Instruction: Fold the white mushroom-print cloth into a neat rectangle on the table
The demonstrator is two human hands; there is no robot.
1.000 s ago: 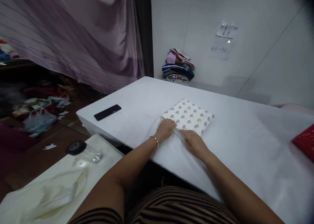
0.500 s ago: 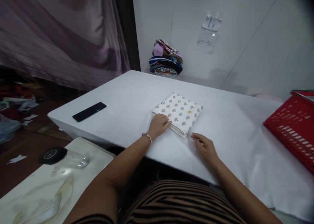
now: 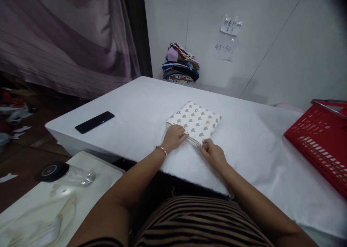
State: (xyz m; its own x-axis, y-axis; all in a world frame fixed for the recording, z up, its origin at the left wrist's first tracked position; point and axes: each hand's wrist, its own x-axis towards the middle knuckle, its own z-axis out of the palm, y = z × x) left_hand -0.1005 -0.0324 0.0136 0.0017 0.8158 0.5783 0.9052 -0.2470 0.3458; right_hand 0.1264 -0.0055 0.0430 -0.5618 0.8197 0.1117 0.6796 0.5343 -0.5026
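A folded white cloth (image 3: 195,120) with grey mushroom-like prints and one yellow one lies flat on the white-covered table (image 3: 238,142). Its layered folded edge faces me. My left hand (image 3: 174,137), with a bracelet at the wrist, is closed on the left part of that edge, fingers on top and thumb at the layers. At the near right corner, my right hand (image 3: 213,153) pinches the cloth between thumb and fingers. The undersides of the fingers are hidden.
A black phone (image 3: 94,122) lies on the table's left side. The red basket (image 3: 320,138) stands at the right. Folded fabrics (image 3: 181,64) are piled by the wall. A clear bottle with a black lid (image 3: 52,171) lies on the lower white surface (image 3: 89,200) at left.
My right hand has moved left and up to the cloth's near right corner and closed on it. My left hand stays on the near edge. The view has shifted slightly.
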